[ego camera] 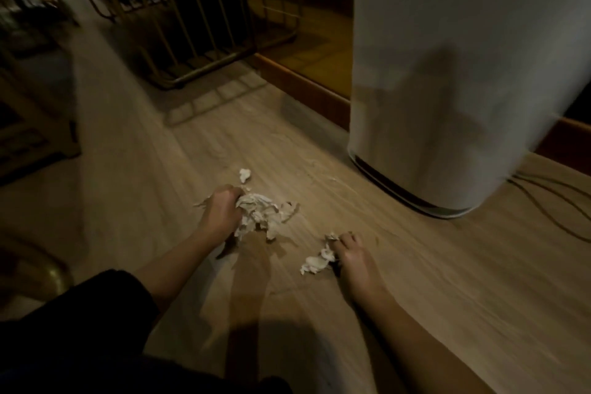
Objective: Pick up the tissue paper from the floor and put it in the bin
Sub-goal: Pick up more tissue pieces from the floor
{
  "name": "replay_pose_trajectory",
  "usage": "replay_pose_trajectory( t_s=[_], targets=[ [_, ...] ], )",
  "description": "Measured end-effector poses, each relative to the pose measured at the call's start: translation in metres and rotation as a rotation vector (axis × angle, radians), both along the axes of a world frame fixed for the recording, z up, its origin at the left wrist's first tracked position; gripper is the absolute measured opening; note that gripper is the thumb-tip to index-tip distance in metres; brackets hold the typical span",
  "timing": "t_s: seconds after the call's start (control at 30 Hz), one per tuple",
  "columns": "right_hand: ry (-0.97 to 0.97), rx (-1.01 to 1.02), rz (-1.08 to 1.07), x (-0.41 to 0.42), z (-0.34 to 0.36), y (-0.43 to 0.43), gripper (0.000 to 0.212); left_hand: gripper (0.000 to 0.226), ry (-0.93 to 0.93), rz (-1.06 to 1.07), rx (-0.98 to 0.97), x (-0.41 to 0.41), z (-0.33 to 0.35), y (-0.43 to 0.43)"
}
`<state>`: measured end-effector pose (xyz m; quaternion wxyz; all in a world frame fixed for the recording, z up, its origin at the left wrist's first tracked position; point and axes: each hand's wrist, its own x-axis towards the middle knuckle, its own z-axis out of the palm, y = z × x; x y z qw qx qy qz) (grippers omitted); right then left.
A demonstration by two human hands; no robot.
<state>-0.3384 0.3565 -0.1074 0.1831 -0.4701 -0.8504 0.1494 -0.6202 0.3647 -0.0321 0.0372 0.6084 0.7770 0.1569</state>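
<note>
My right hand [350,254] pinches a tissue scrap [316,262], left hand [222,211] clenching the tissue pile [262,214], gathering both for binning.

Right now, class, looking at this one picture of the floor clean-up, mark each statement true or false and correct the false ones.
1. The left hand is closed on the big tissue pile. True.
2. The right hand is lifted well clear of the floor. False: it is down at the floor, fingers on the small tissue clump.
3. One small tissue scrap lies apart, beyond the left hand. True.
4. All the tissue is already off the floor. False: the pile, the clump and the scrap are all down there.
5. A cable runs along the floor to the right of the tall white unit. True.
</note>
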Motion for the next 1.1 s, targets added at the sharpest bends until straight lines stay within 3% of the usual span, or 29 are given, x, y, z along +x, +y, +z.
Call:
replay_pose_trajectory(
  t_s=[0.13,0.27,0.37,0.47,0.53,0.6,0.67,0.87,0.97,1.1],
  targets=[
    [0.126,-0.121,-0.120,-0.010,0.011,0.040,0.030,0.030,0.005,0.016,-0.012,-0.026,-0.006,0.028],
    [0.190,-0.101,-0.125,-0.031,0.029,0.079,0.032,0.048,-0.044,0.002,0.005,-0.045,-0.017,0.070],
    [0.199,-0.074,-0.054,-0.055,0.039,0.094,0.027,0.067,-0.103,-0.009,-0.125,-0.054,-0.032,0.099],
    [0.164,-0.081,0.017,-0.094,0.032,0.100,0.016,0.059,-0.065,-0.052,-0.290,-0.061,-0.053,0.111],
    [0.076,-0.093,0.082,-0.118,0.019,0.094,0.019,0.039,-0.036,-0.030,-0.245,-0.055,-0.062,0.100],
    [-0.016,-0.129,0.124,-0.131,0.004,0.080,0.034,0.028,-0.052,0.004,-0.133,-0.039,-0.067,0.078],
    [0.017,-0.114,0.101,-0.129,-0.008,0.059,0.043,0.034,-0.021,-0.041,-0.058,-0.016,-0.074,0.049],
    [0.109,-0.068,0.113,-0.098,-0.015,0.014,0.028,0.045,0.030,-0.251,0.025,0.029,-0.082,0.004],
    [0.190,-0.138,-0.025,-0.079,-0.006,0.033,0.034,0.040,-0.047,-0.230,0.072,0.034,-0.068,0.013],
    [0.209,-0.075,-0.264,-0.052,0.025,0.093,0.040,0.035,-0.126,-0.154,0.145,0.024,-0.038,0.043]
  ],
)
